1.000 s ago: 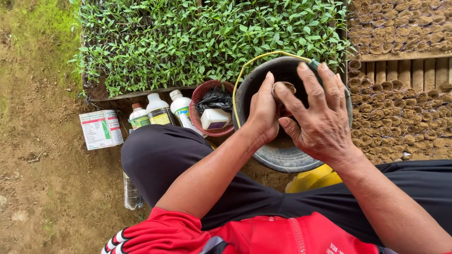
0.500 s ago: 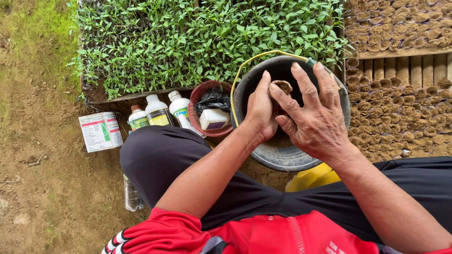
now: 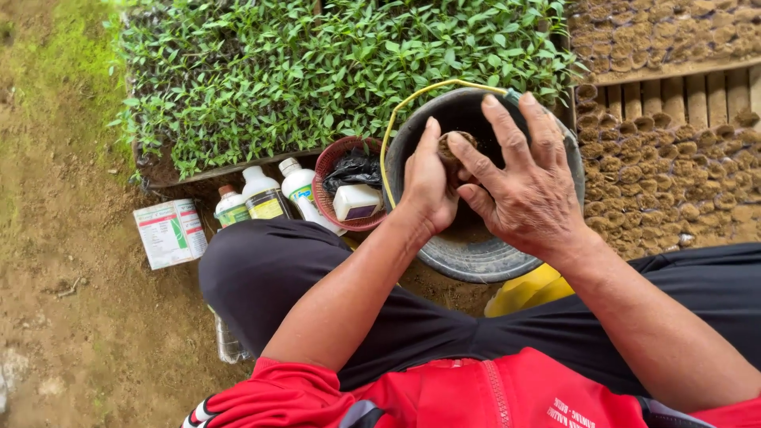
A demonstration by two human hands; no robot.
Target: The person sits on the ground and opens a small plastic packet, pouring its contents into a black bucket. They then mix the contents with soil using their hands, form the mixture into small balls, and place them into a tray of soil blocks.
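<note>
**A:** That little brown soil-filled cup (image 3: 457,147) sits pinched between both your hands, right over the mouth of the grey bucket (image 3: 468,254). Your left hand (image 3: 426,186) curls around its near side, and your right hand (image 3: 527,186) wraps over from the far side with the thumb pressed against it. So both are clamped on it. Looks fine to me?

**B:** Mostly. I'd keep it low over the bucket so crumbs drop back inside, and press gently so the thin wall doesn't split. Watch the yellow handle (image 3: 396,127) just left of your grip, plus the red basket (image 3: 333,170) with the white box beyond it. Finished cups (image 3: 658,182) sit right of your grip, seedlings (image 3: 317,71) above.
</note>
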